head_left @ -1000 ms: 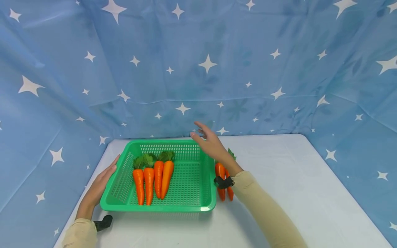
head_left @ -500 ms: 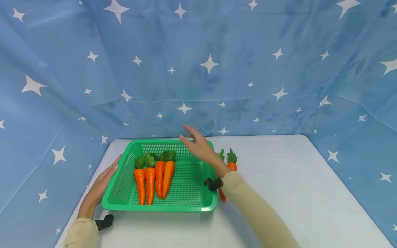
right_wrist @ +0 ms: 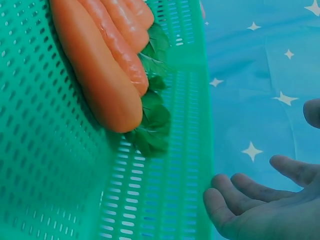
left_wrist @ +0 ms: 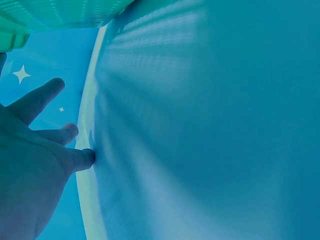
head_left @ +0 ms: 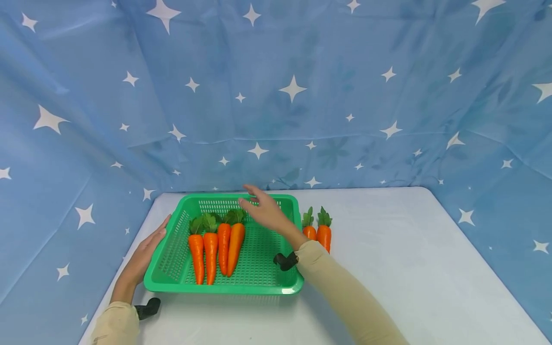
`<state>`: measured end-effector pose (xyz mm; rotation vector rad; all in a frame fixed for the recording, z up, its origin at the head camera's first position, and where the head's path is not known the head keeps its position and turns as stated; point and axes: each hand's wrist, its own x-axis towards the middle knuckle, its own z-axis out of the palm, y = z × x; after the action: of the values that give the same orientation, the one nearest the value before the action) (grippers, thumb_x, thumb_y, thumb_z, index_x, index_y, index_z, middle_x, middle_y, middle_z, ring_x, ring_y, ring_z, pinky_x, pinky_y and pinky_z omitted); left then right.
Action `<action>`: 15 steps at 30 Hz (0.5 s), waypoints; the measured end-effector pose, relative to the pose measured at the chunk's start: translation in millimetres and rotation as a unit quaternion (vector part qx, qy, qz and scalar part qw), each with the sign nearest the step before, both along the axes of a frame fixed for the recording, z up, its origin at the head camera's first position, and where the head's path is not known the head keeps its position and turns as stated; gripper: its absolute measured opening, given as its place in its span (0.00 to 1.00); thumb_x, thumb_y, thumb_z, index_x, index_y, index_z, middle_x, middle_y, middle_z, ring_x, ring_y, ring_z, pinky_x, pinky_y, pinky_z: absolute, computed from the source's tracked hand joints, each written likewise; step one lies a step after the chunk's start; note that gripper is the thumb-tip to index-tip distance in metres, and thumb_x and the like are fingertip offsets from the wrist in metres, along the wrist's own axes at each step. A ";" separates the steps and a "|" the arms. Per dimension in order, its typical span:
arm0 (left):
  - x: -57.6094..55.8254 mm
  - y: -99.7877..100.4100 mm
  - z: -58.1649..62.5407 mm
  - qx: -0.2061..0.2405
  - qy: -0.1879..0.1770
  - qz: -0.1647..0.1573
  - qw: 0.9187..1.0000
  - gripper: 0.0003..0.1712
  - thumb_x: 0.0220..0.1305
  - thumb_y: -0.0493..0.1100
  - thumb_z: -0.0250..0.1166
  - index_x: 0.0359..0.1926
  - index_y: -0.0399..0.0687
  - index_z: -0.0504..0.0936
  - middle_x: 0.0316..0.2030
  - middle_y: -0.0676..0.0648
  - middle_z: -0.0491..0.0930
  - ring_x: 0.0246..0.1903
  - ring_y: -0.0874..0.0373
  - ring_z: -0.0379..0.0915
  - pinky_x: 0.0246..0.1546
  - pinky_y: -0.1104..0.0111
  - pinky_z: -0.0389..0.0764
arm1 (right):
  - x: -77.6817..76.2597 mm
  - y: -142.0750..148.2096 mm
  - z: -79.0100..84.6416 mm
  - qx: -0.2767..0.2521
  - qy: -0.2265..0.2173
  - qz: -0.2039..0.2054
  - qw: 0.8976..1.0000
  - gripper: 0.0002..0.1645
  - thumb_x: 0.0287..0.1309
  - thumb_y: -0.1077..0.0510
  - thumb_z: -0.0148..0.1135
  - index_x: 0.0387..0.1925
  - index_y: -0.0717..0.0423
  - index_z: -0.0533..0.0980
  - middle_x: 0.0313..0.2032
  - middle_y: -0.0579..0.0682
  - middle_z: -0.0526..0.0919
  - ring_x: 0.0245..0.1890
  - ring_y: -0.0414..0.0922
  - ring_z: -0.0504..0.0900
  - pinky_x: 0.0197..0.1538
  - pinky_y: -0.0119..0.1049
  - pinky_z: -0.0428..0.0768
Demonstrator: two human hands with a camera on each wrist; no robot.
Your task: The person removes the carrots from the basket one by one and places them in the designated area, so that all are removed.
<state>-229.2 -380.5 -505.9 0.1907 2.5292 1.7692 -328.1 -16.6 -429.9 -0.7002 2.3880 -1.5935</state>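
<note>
A green plastic basket [head_left: 224, 289] stands on the table with several orange carrots [head_left: 211, 258] side by side in its left half, their leafy tops toward the back. Along the basket's left side, my left hand [head_left: 142, 251] lies with extended fingers against the outer wall; the left wrist view shows its fingers [left_wrist: 42, 97] spread apart. My right hand [head_left: 269, 213] hovers over the basket's back right part, holding nothing. Its fingers [right_wrist: 250, 195] are loosely bent, right at the rim in the right wrist view.
Two more carrots [head_left: 324, 235] lie on the table just right of the basket, partly hidden by my right forearm. The white table [head_left: 409, 254] extends to the right. A blue star-patterned cloth [head_left: 345, 96] hangs behind and on both sides.
My right hand has moved left and slightly down, from the basket's right rim to over its inside. The carrot tops at the right are now uncovered. My left hand stays at the basket's side.
</note>
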 end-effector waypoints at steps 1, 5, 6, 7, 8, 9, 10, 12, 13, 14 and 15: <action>0.0 0.2 0.1 -0.001 -0.002 0.000 1.000 0.34 0.90 0.57 0.39 0.88 0.61 0.45 0.86 0.48 0.37 0.83 0.49 0.31 0.60 0.86 0.56 | 0.6 -1.4 -0.5 0.002 0.000 -0.002 1.000 0.38 0.81 0.43 0.58 0.83 0.49 0.63 0.78 0.59 0.67 0.75 0.58 0.69 0.69 0.59 0.74; 0.4 0.6 0.7 -0.004 -0.007 0.000 1.000 0.34 0.90 0.57 0.39 0.88 0.61 0.44 0.86 0.49 0.37 0.83 0.51 0.31 0.61 0.85 0.56 | 2.9 -6.5 -4.0 0.008 -0.008 0.003 1.000 0.38 0.80 0.43 0.58 0.82 0.49 0.64 0.77 0.60 0.68 0.74 0.59 0.70 0.68 0.60 0.75; 0.8 0.7 0.8 -0.006 -0.006 0.000 1.000 0.34 0.90 0.57 0.39 0.88 0.61 0.44 0.86 0.48 0.37 0.83 0.51 0.31 0.61 0.85 0.56 | 3.5 -7.6 -4.8 0.011 -0.010 0.005 1.000 0.37 0.80 0.43 0.58 0.82 0.49 0.64 0.77 0.60 0.68 0.74 0.60 0.70 0.67 0.60 0.75; 0.9 0.6 1.0 -0.007 -0.006 0.000 1.000 0.34 0.90 0.57 0.39 0.88 0.61 0.44 0.86 0.48 0.37 0.83 0.51 0.31 0.61 0.85 0.56 | 4.1 -8.8 -5.6 0.012 -0.014 0.009 1.000 0.37 0.81 0.43 0.58 0.82 0.50 0.64 0.77 0.60 0.68 0.74 0.60 0.70 0.67 0.60 0.75; 1.0 0.6 1.2 -0.007 -0.004 -0.001 1.000 0.34 0.90 0.57 0.39 0.88 0.61 0.44 0.86 0.48 0.37 0.83 0.51 0.31 0.61 0.85 0.56 | 4.6 -9.8 -6.6 0.013 -0.019 0.012 1.000 0.37 0.81 0.44 0.58 0.82 0.50 0.64 0.77 0.60 0.67 0.74 0.60 0.70 0.67 0.60 0.76; 1.1 0.5 1.1 -0.007 -0.004 -0.002 1.000 0.34 0.90 0.57 0.39 0.88 0.61 0.44 0.86 0.48 0.37 0.83 0.54 0.32 0.61 0.86 0.56 | 5.0 -10.8 -7.0 0.014 -0.021 0.013 1.000 0.37 0.81 0.44 0.58 0.82 0.50 0.65 0.77 0.59 0.68 0.74 0.60 0.70 0.66 0.59 0.76; 1.1 0.5 0.3 -0.007 -0.002 -0.002 1.000 0.34 0.90 0.57 0.39 0.88 0.61 0.45 0.86 0.48 0.38 0.83 0.56 0.32 0.60 0.86 0.56 | 5.0 -11.6 -7.9 0.015 -0.022 0.015 1.000 0.36 0.81 0.45 0.58 0.82 0.50 0.64 0.78 0.59 0.67 0.74 0.60 0.70 0.67 0.59 0.76; 1.2 0.7 -0.3 -0.009 -0.002 -0.002 1.000 0.34 0.90 0.58 0.39 0.88 0.62 0.45 0.86 0.49 0.38 0.82 0.58 0.33 0.60 0.86 0.56 | 5.3 -13.5 -8.9 0.019 -0.026 0.015 0.999 0.36 0.81 0.45 0.58 0.82 0.50 0.64 0.77 0.59 0.68 0.74 0.59 0.71 0.67 0.59 0.76; 1.2 0.7 -0.7 -0.009 -0.002 -0.002 1.000 0.34 0.90 0.58 0.39 0.88 0.63 0.45 0.86 0.50 0.38 0.82 0.61 0.34 0.60 0.86 0.57 | 5.2 -14.6 -9.7 0.021 -0.029 0.015 0.999 0.36 0.81 0.46 0.58 0.82 0.51 0.65 0.77 0.59 0.68 0.73 0.59 0.71 0.67 0.59 0.76; 1.5 0.7 -1.1 -0.009 -0.003 -0.001 1.000 0.34 0.90 0.58 0.39 0.88 0.64 0.45 0.86 0.50 0.38 0.81 0.63 0.35 0.59 0.86 0.57 | 5.0 -15.7 -10.5 0.027 -0.030 0.013 0.999 0.36 0.81 0.45 0.58 0.82 0.51 0.65 0.77 0.60 0.69 0.73 0.59 0.71 0.66 0.58 0.76; 1.9 0.7 -1.7 -0.010 -0.005 0.000 1.000 0.34 0.90 0.59 0.39 0.88 0.64 0.45 0.86 0.50 0.38 0.80 0.66 0.35 0.59 0.86 0.57 | 4.8 -16.9 -11.4 0.033 -0.032 0.013 0.999 0.36 0.81 0.45 0.58 0.82 0.51 0.65 0.77 0.59 0.69 0.73 0.59 0.72 0.66 0.58 0.77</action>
<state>-227.3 -379.7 -507.6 0.1814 2.5395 1.7401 -323.3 -33.4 -441.3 -0.6552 2.3651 -1.4952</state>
